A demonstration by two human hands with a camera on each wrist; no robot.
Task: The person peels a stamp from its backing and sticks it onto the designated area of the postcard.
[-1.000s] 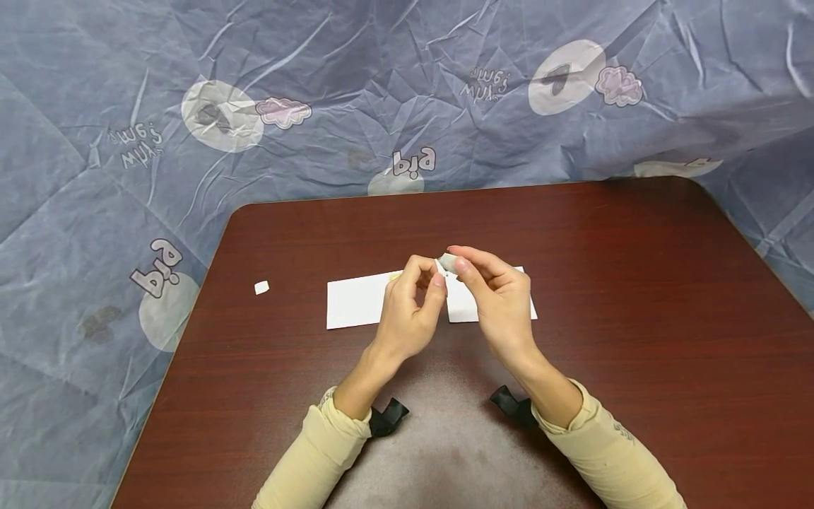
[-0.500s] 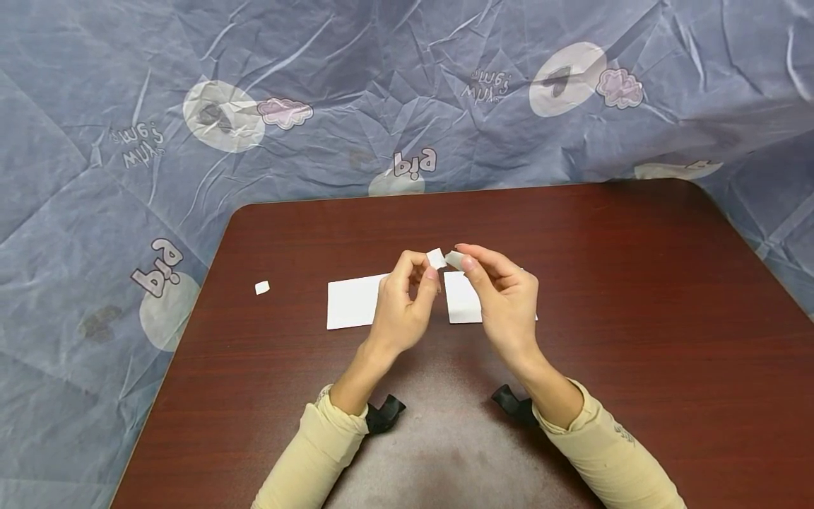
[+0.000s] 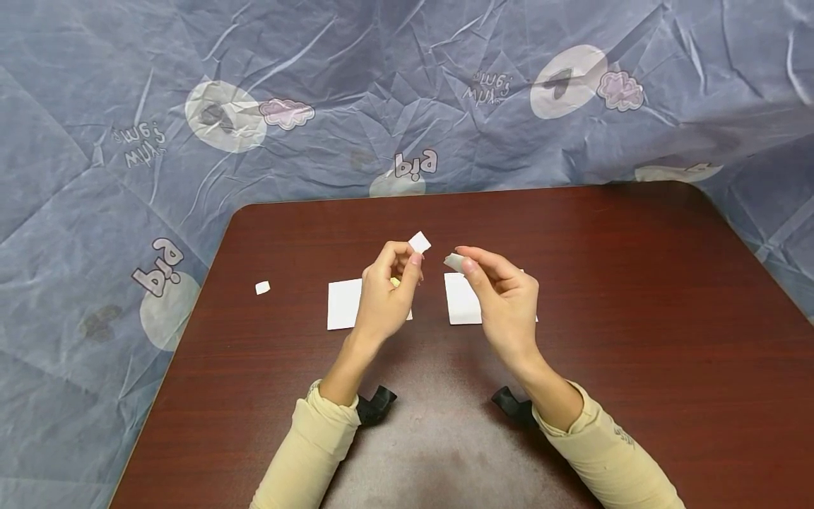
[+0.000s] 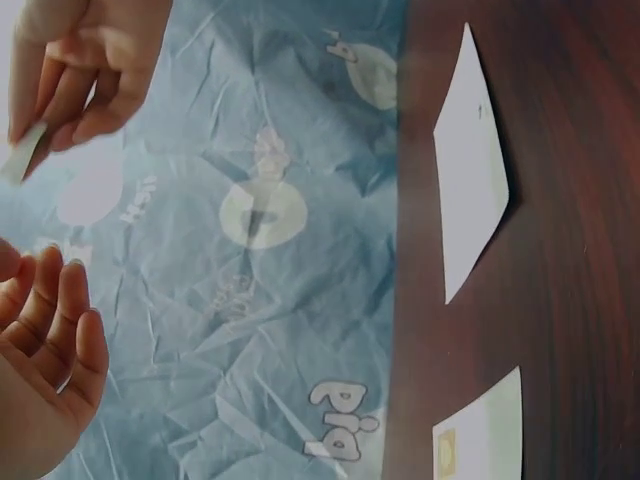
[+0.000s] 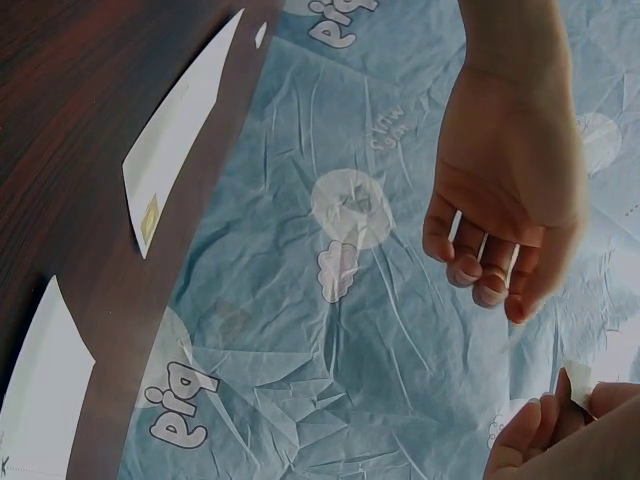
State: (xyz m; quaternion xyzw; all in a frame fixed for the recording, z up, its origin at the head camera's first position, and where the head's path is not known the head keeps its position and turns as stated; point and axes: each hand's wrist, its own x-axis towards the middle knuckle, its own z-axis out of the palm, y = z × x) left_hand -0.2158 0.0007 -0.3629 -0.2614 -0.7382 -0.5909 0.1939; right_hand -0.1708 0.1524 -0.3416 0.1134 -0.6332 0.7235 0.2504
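My left hand (image 3: 386,300) pinches a small white paper square (image 3: 420,242) between thumb and forefinger. My right hand (image 3: 510,304) pinches a small off-white strip (image 3: 454,262), slightly curled, with its near end hidden by the thumb. Both pieces are up in the air, with a gap between them. Below the hands, two white paper cards lie on the table. The left card (image 3: 343,305) carries a yellow patch (image 5: 150,213), plain in the right wrist view. Part of the right card (image 3: 463,300) is covered by my right hand in the head view.
Another small white square (image 3: 263,288) lies alone on the left of the brown table (image 3: 610,283). A printed blue-grey cloth (image 3: 356,85) hangs behind the table's far edge. Black straps (image 3: 376,406) sit at both wrists.
The two small pieces were together between the fingertips and have come apart. My left hand has moved left and slightly up with the white square; the right hand has shifted slightly right.
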